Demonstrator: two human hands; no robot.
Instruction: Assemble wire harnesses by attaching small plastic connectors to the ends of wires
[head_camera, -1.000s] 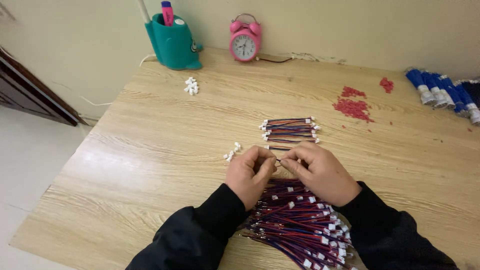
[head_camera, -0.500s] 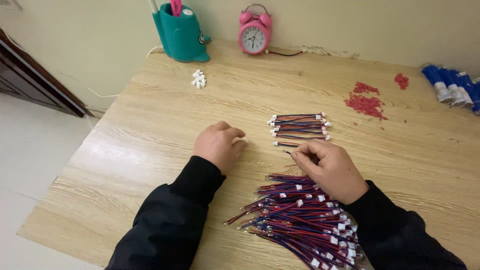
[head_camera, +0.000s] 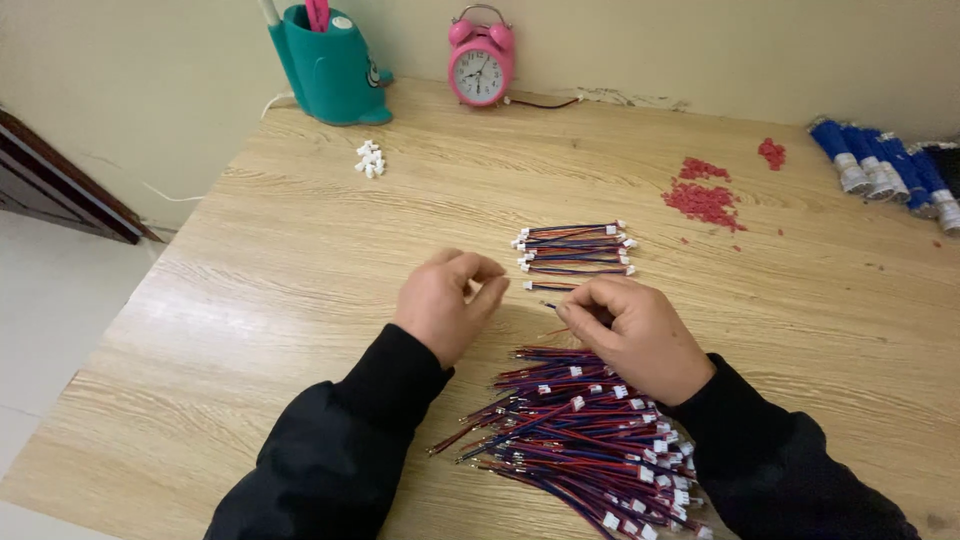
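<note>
Pinched between the thumb and fingers of the right hand (head_camera: 632, 335) is the end of one thin wire (head_camera: 550, 306), its tip poking out toward the left hand (head_camera: 447, 303). That left hand is curled with fingertips drawn together; whether it grips some small piece I cannot tell, since the fingers hide it.

Largest thing in the room is the wooden table (head_camera: 250, 300), and everything else can be placed from the hands meeting at its middle. Just below the right hand, toward the person, sprawls a big loose heap of red and blue wires (head_camera: 570, 440) with white plugs. Just beyond the hands lies a small neat row of finished wires (head_camera: 575, 250). Far back near the wall stand a teal holder (head_camera: 325, 65) and a pink alarm clock (head_camera: 480, 65); off to the far right are blue rolls (head_camera: 880, 170) and a scatter of red bits (head_camera: 705, 195). Back left of the hands sits a small cluster of white plugs (head_camera: 369, 158).

My worry: the right sleeve rests against the heap, so a drag of the arm might tangle it or sweep wires off the near edge. The pinched wire is slight, too, and could slip free.
</note>
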